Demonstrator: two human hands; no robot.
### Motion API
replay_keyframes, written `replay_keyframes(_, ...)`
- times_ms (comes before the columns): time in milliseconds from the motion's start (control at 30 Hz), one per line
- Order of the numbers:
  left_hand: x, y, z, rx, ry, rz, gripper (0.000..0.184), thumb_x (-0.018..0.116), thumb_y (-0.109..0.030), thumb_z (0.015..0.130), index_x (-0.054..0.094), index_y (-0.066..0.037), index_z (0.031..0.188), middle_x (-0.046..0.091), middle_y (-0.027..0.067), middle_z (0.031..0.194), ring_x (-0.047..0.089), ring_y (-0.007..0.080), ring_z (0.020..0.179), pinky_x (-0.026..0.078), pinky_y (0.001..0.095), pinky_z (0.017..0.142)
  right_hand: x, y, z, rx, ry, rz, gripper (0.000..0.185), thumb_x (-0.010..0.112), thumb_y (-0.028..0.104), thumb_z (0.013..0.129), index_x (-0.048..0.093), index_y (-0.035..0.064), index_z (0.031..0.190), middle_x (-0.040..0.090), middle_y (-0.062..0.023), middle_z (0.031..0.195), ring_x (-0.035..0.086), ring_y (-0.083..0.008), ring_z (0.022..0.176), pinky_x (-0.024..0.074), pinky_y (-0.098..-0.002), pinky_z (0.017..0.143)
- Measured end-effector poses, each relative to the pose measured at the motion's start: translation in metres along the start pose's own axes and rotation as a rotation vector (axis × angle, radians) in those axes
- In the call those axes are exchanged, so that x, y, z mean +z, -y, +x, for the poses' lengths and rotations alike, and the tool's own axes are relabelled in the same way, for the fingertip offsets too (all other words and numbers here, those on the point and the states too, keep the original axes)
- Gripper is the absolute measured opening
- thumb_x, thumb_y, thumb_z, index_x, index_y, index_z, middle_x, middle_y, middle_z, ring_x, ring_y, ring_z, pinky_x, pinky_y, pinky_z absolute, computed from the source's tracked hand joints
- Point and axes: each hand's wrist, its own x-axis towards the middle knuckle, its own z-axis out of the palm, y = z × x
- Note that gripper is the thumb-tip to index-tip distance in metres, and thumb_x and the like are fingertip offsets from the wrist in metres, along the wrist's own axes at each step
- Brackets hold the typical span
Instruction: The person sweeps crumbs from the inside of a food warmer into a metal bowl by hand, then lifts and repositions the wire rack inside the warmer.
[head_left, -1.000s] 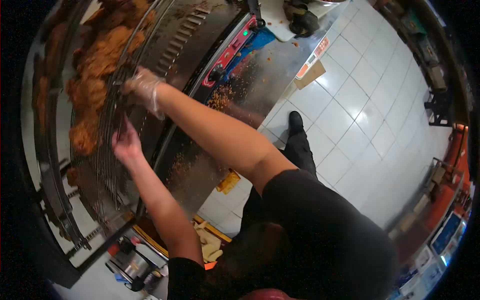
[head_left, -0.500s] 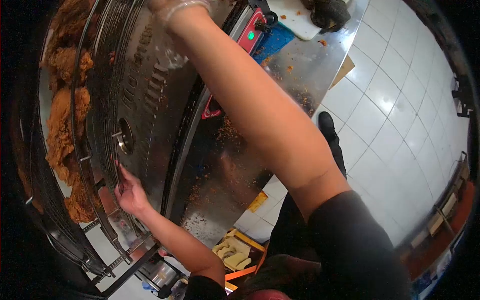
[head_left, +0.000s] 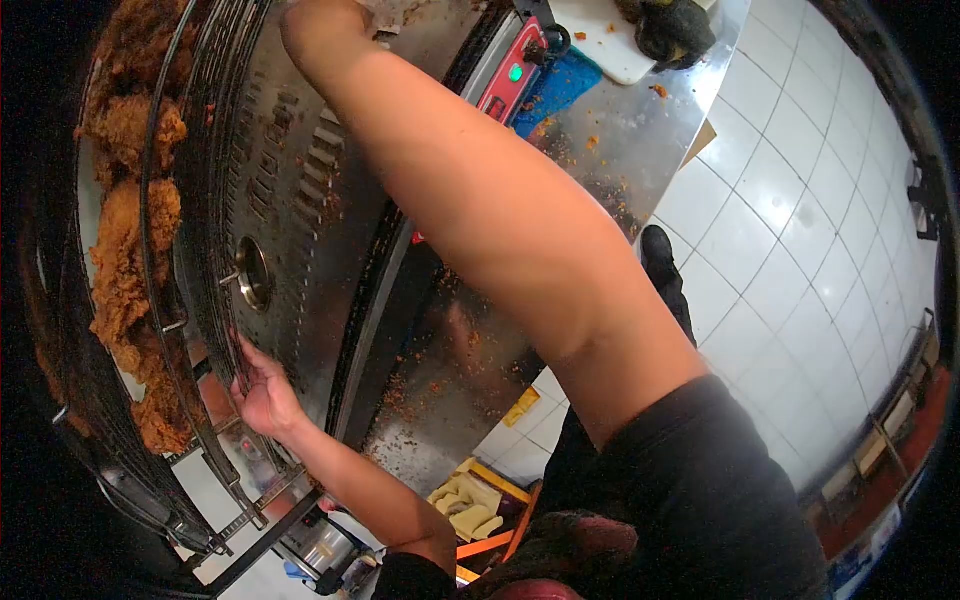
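Observation:
My left hand (head_left: 268,400) is at the near end of a stack of dark wire racks (head_left: 205,240), its fingers closed around the rack edge. Pieces of fried chicken (head_left: 135,255) lie on the racks to the left. My right arm reaches across the view, and my right hand (head_left: 325,25) is at the top edge, over the perforated metal floor (head_left: 290,200) of the warming cabinet. Its fingers are cut off by the frame, so I cannot see what they hold. A round metal fitting (head_left: 253,274) sits in that floor between my hands.
A red control panel (head_left: 515,75) with a green light borders the cabinet. Crumbs litter the steel counter (head_left: 440,370). A white cutting board (head_left: 610,45) carries a dark cloth-like bundle (head_left: 675,30). Yellow gloves (head_left: 468,505) lie below, and white floor tiles (head_left: 790,190) are at the right.
My right hand has shifted slightly down and left at the top edge. The clear plastic seen around its wrist is no longer visible. My left hand stays at the rack.

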Motion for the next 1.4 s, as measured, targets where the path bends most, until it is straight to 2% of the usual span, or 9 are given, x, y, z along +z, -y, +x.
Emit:
replay_keyframes(233,0.005,0.014,-0.005,0.050,-0.018,-0.028,0.059,0.041,-0.004,0.080,0.026,0.008,0.136,0.032,0.0216,0.141,0.032,0.0375,0.130,0.030,0.0497,0.108,0.036,0.011,-0.005,0.023,-0.082,-0.352,0.028,0.055,0.024,0.085,0.062,0.0020,0.100,0.065,-0.0163,0.095,0.063,-0.0269,0.086,0.0463,-0.0373,0.076)
replay_keyframes(400,0.014,0.028,-0.011,0.016,-0.002,-0.046,0.057,0.042,-0.005,0.083,0.027,0.007,0.137,0.034,0.0213,0.140,0.033,0.0377,0.129,0.030,0.0499,0.107,0.048,0.010,0.002,0.073,-0.255,-0.140,0.022,0.058,0.018,0.078,0.066,0.0076,0.096,0.066,-0.0134,0.091,0.063,-0.0278,0.088,0.0470,-0.0425,0.073)
replay_keyframes(467,0.008,0.019,-0.009,-0.025,0.006,-0.054,0.054,0.040,-0.008,0.085,0.029,0.008,0.135,0.035,0.0219,0.139,0.034,0.0378,0.129,0.031,0.0496,0.107,0.017,0.028,-0.001,0.264,-0.036,-0.298,0.018,0.060,0.016,0.077,0.067,0.0105,0.093,0.065,-0.0077,0.086,0.062,-0.0239,0.082,0.0464,-0.0408,0.069)
replay_keyframes(567,0.007,0.021,-0.009,0.006,-0.001,-0.064,0.053,0.039,-0.010,0.087,0.028,0.008,0.136,0.036,0.0224,0.139,0.034,0.0378,0.129,0.031,0.0495,0.107,0.062,0.007,-0.001,0.427,0.048,0.055,0.026,0.054,0.014,0.082,0.050,0.0076,0.107,0.055,-0.0151,0.093,0.057,-0.0277,0.078,0.0478,-0.0500,0.070)
replay_keyframes(767,0.004,0.021,-0.006,-0.001,0.032,-0.061,0.058,0.035,-0.005,0.083,0.023,0.006,0.139,0.030,0.0210,0.143,0.030,0.0346,0.132,0.027,0.0483,0.110,0.019,-0.019,-0.017,0.592,0.033,0.973,0.024,0.054,0.019,0.083,0.055,0.0089,0.105,0.058,-0.0136,0.096,0.059,-0.0270,0.084,0.0476,-0.0462,0.072)
replay_keyframes(1067,0.013,0.036,-0.013,-0.012,0.024,-0.107,0.058,0.036,-0.011,0.085,0.022,0.006,0.139,0.027,0.0199,0.144,0.029,0.0355,0.132,0.028,0.0492,0.109,-0.010,-0.024,-0.016,0.670,0.151,1.156,0.024,0.055,0.026,0.084,0.061,0.0109,0.102,0.063,-0.0113,0.101,0.061,-0.0260,0.092,0.0472,-0.0407,0.075)
replay_keyframes(1200,0.010,0.027,-0.011,-0.034,0.055,-0.023,0.057,0.037,-0.011,0.085,0.024,0.007,0.138,0.029,0.0201,0.144,0.031,0.0354,0.131,0.029,0.0488,0.109,-0.034,-0.024,-0.008,0.639,0.344,0.944,0.025,0.056,0.029,0.084,0.064,0.0117,0.100,0.066,-0.0103,0.103,0.062,-0.0256,0.096,0.0471,-0.0382,0.077)
replay_keyframes(1233,0.010,0.028,-0.011,-0.004,0.041,-0.039,0.056,0.038,-0.011,0.085,0.026,0.007,0.137,0.029,0.0201,0.143,0.031,0.0353,0.131,0.029,0.0484,0.108,-0.044,-0.022,-0.006,0.393,0.447,0.274,0.023,0.056,0.029,0.084,0.064,0.0160,0.100,0.065,-0.0073,0.106,0.060,-0.0253,0.102,0.0476,-0.0393,0.078)
replay_keyframes(1400,0.013,0.031,-0.013,0.013,-0.019,-0.090,0.054,0.039,-0.012,0.086,0.029,0.008,0.135,0.033,0.0208,0.141,0.033,0.0359,0.130,0.031,0.0478,0.108,-0.019,0.014,0.004,0.363,0.439,-0.298,0.026,0.051,0.027,0.086,0.063,0.0209,0.109,0.058,-0.0018,0.120,0.055,-0.0231,0.111,0.0492,-0.0398,0.081)
